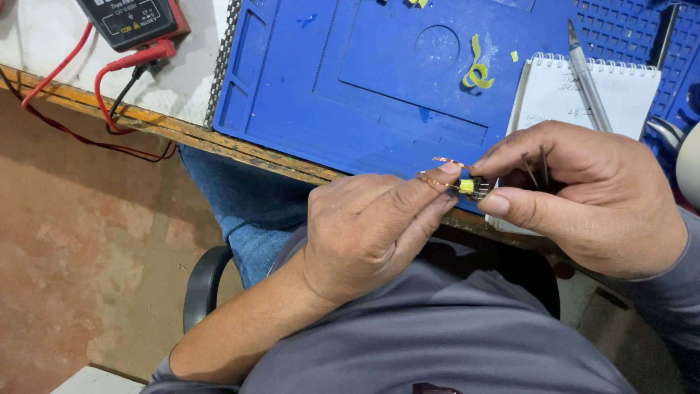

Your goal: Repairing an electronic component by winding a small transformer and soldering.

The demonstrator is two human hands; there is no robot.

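We count two hands over the lap, just off the tabletop (182,131) edge. Our left hand (364,230) is closed, its fingertips pinching a thin copper wire (441,162). Our right hand (583,197) is closed around one small dark component with a yellow band (467,186), held between thumb and forefinger, the two hands touching there. On the tabletop lies one blue work mat (350,80) with shallow compartments; we see two yellow scraps (476,73) on it. One spiral notepad (583,95) bears one pen (587,69). One meter (135,18) sits far left with one red lead (109,73) and one black.
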